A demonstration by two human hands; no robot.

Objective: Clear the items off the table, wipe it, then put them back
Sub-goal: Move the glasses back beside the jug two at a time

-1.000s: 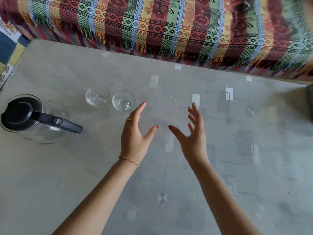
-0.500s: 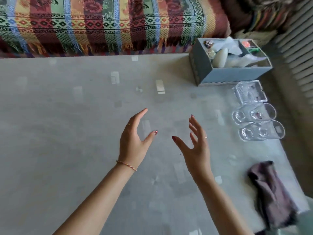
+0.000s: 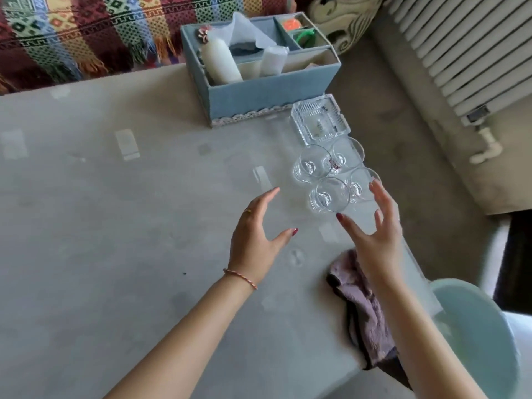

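Several clear drinking glasses (image 3: 328,194) stand clustered near the right edge of the grey glass table (image 3: 115,226). Behind them sits a cut-glass square dish (image 3: 319,119), and behind that a blue organiser box (image 3: 259,93) holding a white bottle, tissue and small items. A purple cloth (image 3: 365,306) lies crumpled at the table's right edge, partly under my right forearm. My left hand (image 3: 256,237) hovers open just left of the glasses. My right hand (image 3: 374,234) is open too, its fingertips beside the nearest glasses, touching nothing.
A striped woven blanket (image 3: 86,33) covers the sofa along the far edge. A pale green basin (image 3: 475,335) stands off the table at lower right. A white radiator (image 3: 466,47) and a patterned cushion (image 3: 342,15) lie to the right.
My view has swung right, from the kettle and two glasses at the left end to the right end. Both open hands now sit close to the cluster of glasses.
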